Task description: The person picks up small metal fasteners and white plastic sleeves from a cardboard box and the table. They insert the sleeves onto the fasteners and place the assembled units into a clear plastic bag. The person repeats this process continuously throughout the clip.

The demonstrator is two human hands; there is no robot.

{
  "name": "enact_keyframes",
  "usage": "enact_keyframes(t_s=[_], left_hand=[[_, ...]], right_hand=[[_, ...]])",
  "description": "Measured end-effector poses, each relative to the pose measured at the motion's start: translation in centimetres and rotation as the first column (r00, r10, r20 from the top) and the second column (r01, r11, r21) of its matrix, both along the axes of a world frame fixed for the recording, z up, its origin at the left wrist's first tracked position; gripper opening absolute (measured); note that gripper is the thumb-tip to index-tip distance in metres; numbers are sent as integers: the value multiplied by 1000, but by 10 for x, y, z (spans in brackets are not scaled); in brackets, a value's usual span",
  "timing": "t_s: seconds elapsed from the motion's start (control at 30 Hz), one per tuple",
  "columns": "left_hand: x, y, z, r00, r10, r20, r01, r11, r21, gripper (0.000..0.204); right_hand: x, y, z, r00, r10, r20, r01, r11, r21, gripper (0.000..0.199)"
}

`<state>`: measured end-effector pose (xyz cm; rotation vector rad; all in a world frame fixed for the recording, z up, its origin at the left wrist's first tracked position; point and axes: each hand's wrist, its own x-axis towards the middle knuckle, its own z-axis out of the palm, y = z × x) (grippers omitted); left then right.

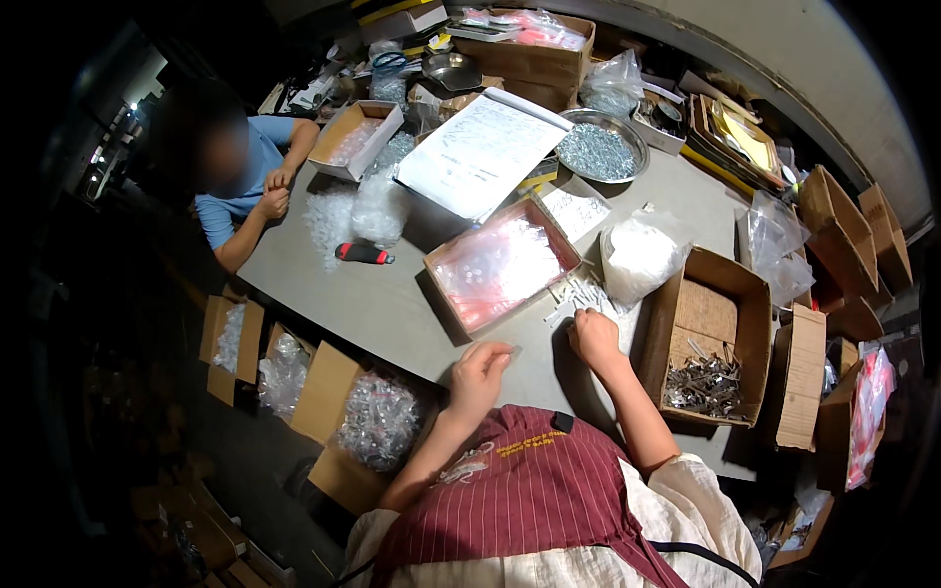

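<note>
My left hand (pixel 476 376) is above the table's near edge, thumb and fingers pinched together. A small translucent piece (pixel 516 351), perhaps a little plastic bag, sticks out from its fingertips. My right hand (pixel 595 339) is closed, knuckles up, at the near side of a loose pile of short white sticks (pixel 580 296). Whatever its fingers hold is hidden. Just beyond both hands stands a shallow cardboard box (pixel 454 316) filled with clear and red-printed plastic bags. A clear bag of white pieces (pixel 639 260) rests behind the pile.
Right of my right hand stands a carton (pixel 714 302) with metal parts. Farther back are a paper pad (pixel 485 152), a metal bowl of small parts (pixel 600 149) and a red-black cutter (pixel 363 254). Bagged parts fill open cartons (pixel 380 421) below left. Another person (pixel 257 167) leans at the left edge.
</note>
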<state>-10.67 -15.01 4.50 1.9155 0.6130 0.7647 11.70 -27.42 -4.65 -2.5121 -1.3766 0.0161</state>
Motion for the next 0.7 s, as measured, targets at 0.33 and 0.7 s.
enact_keyframes(t_s=[0.33,0.7], left_hand=[[16,-7,15,994,-50,-98,52,998,21,18],[31,-24,19,974,-168,-150,205,937,282,28]], right_hand=[[8,-11,51,946,-54,-321,161,934,320,26],[-39,-26,102,740,211,-639,328,717,615,10]])
